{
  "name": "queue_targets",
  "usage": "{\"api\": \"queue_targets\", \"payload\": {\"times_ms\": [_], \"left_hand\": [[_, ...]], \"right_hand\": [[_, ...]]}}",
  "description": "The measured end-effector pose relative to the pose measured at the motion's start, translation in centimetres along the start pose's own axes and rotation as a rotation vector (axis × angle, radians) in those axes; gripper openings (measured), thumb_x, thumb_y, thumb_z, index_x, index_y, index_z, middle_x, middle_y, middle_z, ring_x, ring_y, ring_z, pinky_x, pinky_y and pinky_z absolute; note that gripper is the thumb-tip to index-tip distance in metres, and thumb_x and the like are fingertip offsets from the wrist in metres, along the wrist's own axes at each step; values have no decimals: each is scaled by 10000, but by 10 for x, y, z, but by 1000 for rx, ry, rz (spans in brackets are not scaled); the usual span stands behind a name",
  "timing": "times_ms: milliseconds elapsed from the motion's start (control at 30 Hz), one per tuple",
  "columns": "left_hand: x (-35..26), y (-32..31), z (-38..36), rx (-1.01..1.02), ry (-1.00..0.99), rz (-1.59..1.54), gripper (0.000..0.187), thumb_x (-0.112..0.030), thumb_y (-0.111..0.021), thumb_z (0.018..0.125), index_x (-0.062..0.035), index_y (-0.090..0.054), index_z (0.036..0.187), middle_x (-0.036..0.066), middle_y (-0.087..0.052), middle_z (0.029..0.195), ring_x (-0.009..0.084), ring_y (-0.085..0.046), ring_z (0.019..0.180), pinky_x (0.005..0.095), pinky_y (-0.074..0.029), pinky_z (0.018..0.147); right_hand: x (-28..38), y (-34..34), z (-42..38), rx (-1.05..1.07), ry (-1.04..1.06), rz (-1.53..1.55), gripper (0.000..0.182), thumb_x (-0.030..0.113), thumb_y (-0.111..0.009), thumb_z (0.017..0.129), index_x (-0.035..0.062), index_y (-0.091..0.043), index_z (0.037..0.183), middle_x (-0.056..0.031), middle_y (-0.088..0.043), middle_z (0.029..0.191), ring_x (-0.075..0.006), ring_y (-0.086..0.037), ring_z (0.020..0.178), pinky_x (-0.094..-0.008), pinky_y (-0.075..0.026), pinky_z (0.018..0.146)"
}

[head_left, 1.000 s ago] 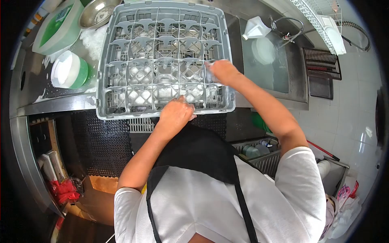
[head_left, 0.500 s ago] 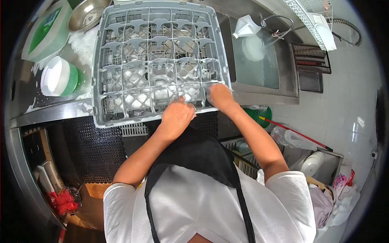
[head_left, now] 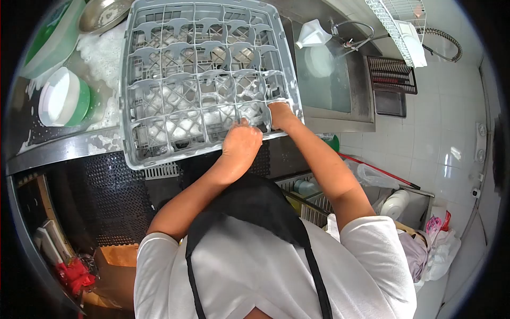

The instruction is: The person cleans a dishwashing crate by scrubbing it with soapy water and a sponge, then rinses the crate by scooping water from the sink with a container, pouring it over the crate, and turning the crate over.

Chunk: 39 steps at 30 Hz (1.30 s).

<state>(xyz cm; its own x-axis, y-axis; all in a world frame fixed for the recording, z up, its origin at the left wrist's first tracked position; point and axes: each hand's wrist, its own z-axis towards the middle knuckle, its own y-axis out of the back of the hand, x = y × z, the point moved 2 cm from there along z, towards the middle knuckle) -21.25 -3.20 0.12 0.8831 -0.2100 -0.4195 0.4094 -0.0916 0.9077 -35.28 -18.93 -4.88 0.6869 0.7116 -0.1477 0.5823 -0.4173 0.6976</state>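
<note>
A grey plastic dishwasher rack [head_left: 201,101], split into square compartments, lies tilted across the counter edge in front of me. White suds cling to its lattice floor, mostly in the nearer rows. My left hand [head_left: 243,141] is closed round the near rim, right of its middle. Down in the near right corner compartment is my right hand [head_left: 280,114], with foam around the wrist. Its fingers are hidden behind the rack's walls, so whatever they hold cannot be seen.
Left of the rack stand a tub of green liquid [head_left: 66,98], a larger green basin [head_left: 56,40] and a metal bowl [head_left: 103,15] amid foam. To the right is a water-filled sink [head_left: 340,87] with a faucet [head_left: 348,42]. A red-handled pole [head_left: 393,178] leans below.
My right hand has sunk deeper into the corner compartment, and its fingers have gone out of sight. My left hand still grips the rim. The view has shifted slightly.
</note>
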Motion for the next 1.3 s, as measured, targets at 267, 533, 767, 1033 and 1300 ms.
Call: {"api": "queue_targets", "payload": {"times_ms": [267, 533, 767, 1033, 1300], "left_hand": [[0, -4, -8, 5, 5, -14, 286, -368, -711, 836, -93, -762, 891, 75, -743, 889, 242, -639, 1065, 414, -493, 923], [2, 1, -11, -7, -37, 2, 285, -361, -721, 828, -80, -758, 862, 82, -735, 845, 251, -652, 1022, 395, -513, 866], [2, 2, -14, -10, -36, -30, 301, -365, -736, 818, -64, -749, 815, 100, -729, 820, 264, -664, 991, 391, -521, 846], [5, 0, -19, -69, -99, -40, 257, -306, -720, 830, -49, -727, 819, 121, -708, 763, 278, -661, 959, 392, -521, 802], [6, 2, -22, -69, -113, -3, 279, -329, -712, 825, -50, -730, 827, 100, -705, 748, 253, -653, 949, 372, -514, 782]], "right_hand": [[8, 33, -18, 276, 132, 147, 402, 358, -713, 706, 41, -727, 952, -206, -728, 1015, -349, -710, 940, -449, -544, 835], [10, 19, -29, 30, 159, 31, 334, 299, -673, 785, 39, -716, 991, -191, -727, 998, -387, -696, 956, -456, -542, 866], [-4, -9, -35, -99, 332, 631, 425, 256, -585, 808, -24, -677, 1115, -258, -701, 1072, -386, -653, 999, -438, -507, 892], [12, 59, -83, -160, 416, -253, 164, 150, -619, 791, 23, -711, 838, -181, -717, 829, -345, -703, 769, -456, -566, 780], [-3, 39, -69, 166, 457, -476, 150, 129, -642, 790, 35, -730, 866, -164, -731, 891, -323, -723, 884, -432, -564, 785]]}}
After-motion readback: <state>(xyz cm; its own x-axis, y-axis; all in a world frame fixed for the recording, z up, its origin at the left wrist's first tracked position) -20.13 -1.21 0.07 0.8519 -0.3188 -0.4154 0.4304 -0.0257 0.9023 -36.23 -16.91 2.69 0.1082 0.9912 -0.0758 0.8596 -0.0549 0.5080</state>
